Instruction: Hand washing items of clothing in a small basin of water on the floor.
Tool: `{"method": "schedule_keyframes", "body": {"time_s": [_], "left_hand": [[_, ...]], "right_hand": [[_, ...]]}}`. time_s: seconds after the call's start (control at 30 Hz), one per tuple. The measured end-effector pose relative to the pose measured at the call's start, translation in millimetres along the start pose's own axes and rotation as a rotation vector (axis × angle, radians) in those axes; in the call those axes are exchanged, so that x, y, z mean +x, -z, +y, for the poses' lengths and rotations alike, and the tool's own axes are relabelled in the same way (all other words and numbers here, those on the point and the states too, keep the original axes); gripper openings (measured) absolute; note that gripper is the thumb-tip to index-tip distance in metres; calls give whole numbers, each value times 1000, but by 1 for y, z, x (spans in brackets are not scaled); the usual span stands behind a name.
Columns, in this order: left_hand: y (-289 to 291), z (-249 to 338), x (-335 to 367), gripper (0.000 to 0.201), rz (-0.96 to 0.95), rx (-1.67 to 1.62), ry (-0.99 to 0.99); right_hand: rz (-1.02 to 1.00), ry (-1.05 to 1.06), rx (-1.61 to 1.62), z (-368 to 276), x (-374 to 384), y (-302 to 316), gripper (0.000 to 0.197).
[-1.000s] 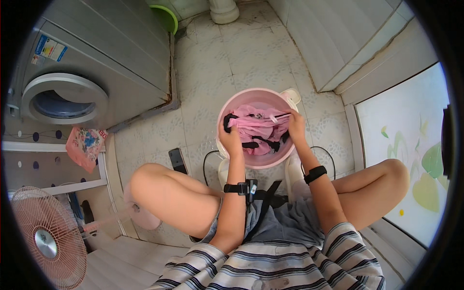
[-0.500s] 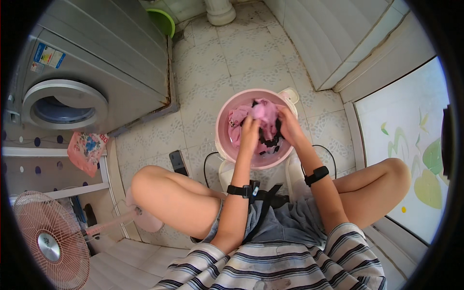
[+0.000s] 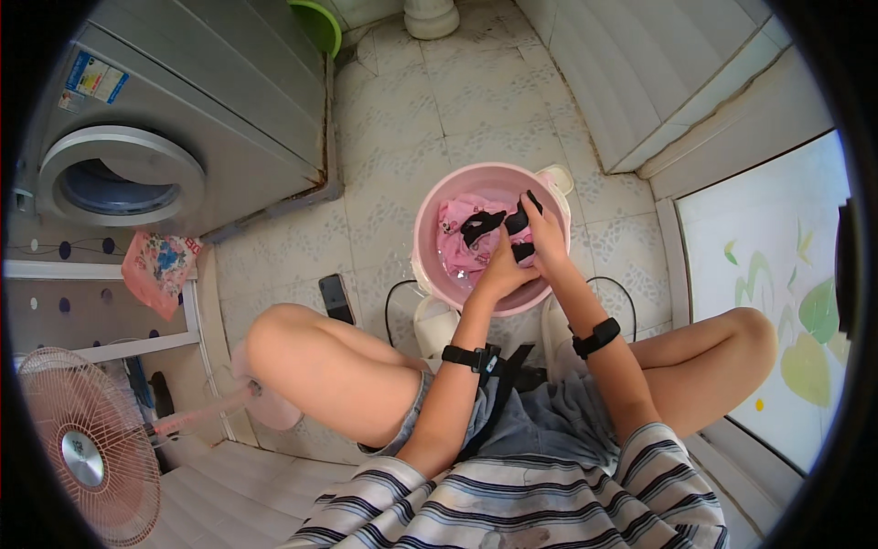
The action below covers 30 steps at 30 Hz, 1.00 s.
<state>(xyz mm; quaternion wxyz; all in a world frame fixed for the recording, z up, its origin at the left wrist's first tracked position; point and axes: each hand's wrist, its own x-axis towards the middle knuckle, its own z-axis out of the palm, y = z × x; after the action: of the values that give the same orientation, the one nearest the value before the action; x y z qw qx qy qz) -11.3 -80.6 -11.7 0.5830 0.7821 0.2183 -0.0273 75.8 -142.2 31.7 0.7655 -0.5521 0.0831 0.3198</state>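
Note:
A pink basin stands on the floor between my feet. Pink patterned clothing lies wet inside it, with some water showing around the cloth. My right hand is closed on a dark cloth that looks like a small black garment, held over the basin's right half. Close against it, my left hand grips the same black cloth from the lower left. A loop of black fabric rests on the pink clothing at the left. My palms hide part of the cloth.
Left of the basin, a phone lies on the tiled floor. A washing machine with a round door stands at upper left, a pink fan at lower left. A green basin sits at the back. The frosted panel is at right.
The bunched pink garment that my hands held has gone down into the basin. Both hands now hold black cloth instead, slightly further right and closer together.

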Motion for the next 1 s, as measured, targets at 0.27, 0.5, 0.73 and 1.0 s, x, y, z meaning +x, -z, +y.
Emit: {"method": "schedule_keyframes", "body": {"time_s": [0.27,0.5,0.73,1.0], "left_hand": [[4,-14,10,38,160,-60,90],[-1,5,4,38,52,57,-20],[-13,-16,2,46,123,52,-111],[-13,-26,6,30,123,45,-72]], "right_hand": [[-365,843,-856,2,14,13,55],[-276,463,-821,16,-3,13,48],[-29,-28,89,13,8,11,31],[70,-230,144,19,16,7,28]]}}
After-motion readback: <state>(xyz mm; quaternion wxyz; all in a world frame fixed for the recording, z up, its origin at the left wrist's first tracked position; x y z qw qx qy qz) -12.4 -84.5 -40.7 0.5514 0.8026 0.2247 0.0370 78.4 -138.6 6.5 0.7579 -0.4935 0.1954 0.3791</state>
